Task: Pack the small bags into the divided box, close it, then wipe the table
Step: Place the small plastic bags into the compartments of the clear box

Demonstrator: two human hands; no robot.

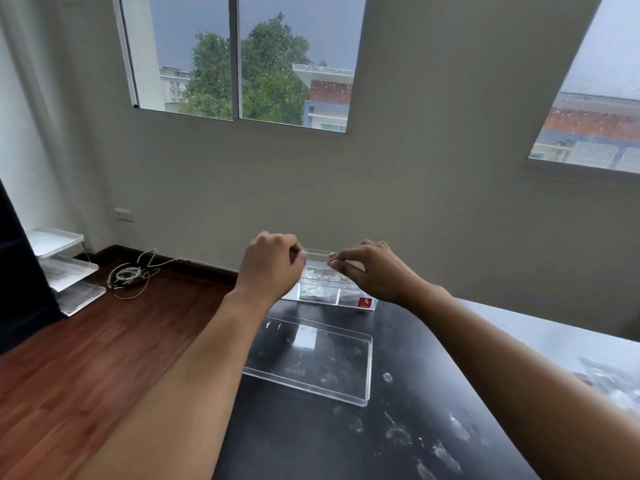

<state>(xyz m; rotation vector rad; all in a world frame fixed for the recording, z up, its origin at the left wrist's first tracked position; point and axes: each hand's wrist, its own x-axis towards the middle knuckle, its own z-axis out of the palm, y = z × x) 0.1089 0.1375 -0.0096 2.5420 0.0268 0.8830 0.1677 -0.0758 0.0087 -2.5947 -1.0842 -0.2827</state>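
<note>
A clear divided box (pixel 320 298) with a red sticker (pixel 365 302) stands at the far edge of the black table (pixel 311 445), with small bags visible in its compartments. Its clear lid (pixel 311 362) lies flat on the table nearer to me. My left hand (pixel 270 265) and my right hand (pixel 370 271) hover over the box, and each pinches one end of a small clear bag (pixel 317 255) held between them above the back compartments. More small clear bags (pixel 613 379) lie in a loose pile at the table's right side.
White smudges and fingerprints (pixel 446 441) mark the tabletop near me. Left of the table is wooden floor (pixel 86 358) with a coiled white cable (pixel 128 275), stacked white trays (pixel 65 268) and a dark cabinet (pixel 14 271). The wall is close behind the box.
</note>
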